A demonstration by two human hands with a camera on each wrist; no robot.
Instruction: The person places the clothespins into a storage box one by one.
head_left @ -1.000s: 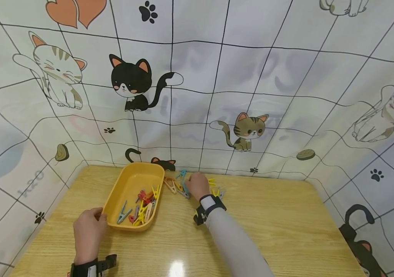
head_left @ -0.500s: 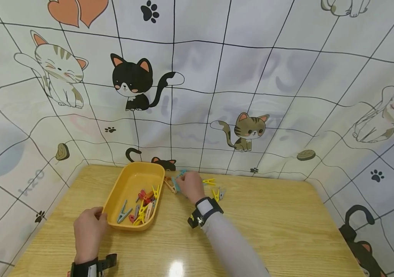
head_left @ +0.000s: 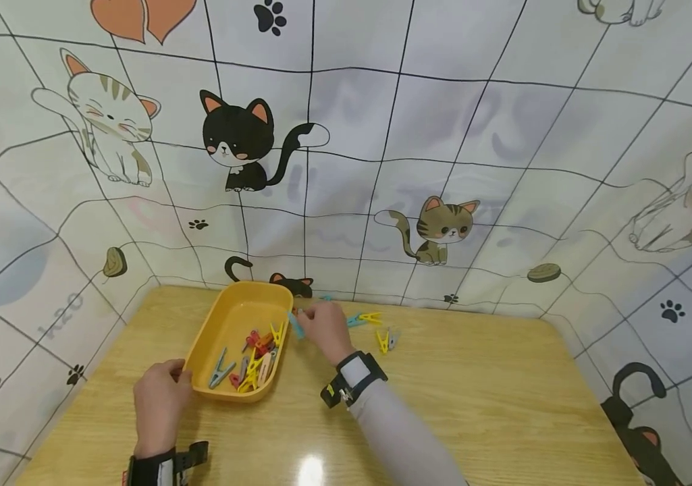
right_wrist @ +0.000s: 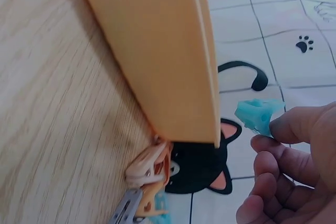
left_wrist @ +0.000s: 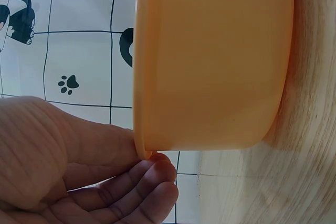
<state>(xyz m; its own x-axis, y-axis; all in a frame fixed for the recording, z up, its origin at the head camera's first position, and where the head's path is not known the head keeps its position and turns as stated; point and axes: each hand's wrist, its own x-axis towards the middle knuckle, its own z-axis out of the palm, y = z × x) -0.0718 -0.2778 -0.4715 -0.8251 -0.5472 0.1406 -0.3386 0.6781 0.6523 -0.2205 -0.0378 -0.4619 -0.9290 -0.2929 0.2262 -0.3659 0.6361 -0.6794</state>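
My right hand pinches a light blue clothespin between thumb and forefinger. It hovers beside the right rim of a yellow plastic tray. With thumb and fingers, my left hand grips that tray's rim at the near left corner. Several clothespins lie inside the tray, among them a red one, a yellow one and a grey-blue one. Outside it, the right wrist view has a beige clothespin and a grey one on the tabletop; my right hand mostly hides these in the head view.
To the right of my right hand, a yellow clothespin and a blue one lie near the back edge. Another yellow clothespin sits beside a grey one. Behind the wooden table hangs a cat-printed sheet.
My right hand has moved left from the loose clothespins to the tray's side, now with the light blue clothespin lifted. My left hand keeps its hold on the rim.
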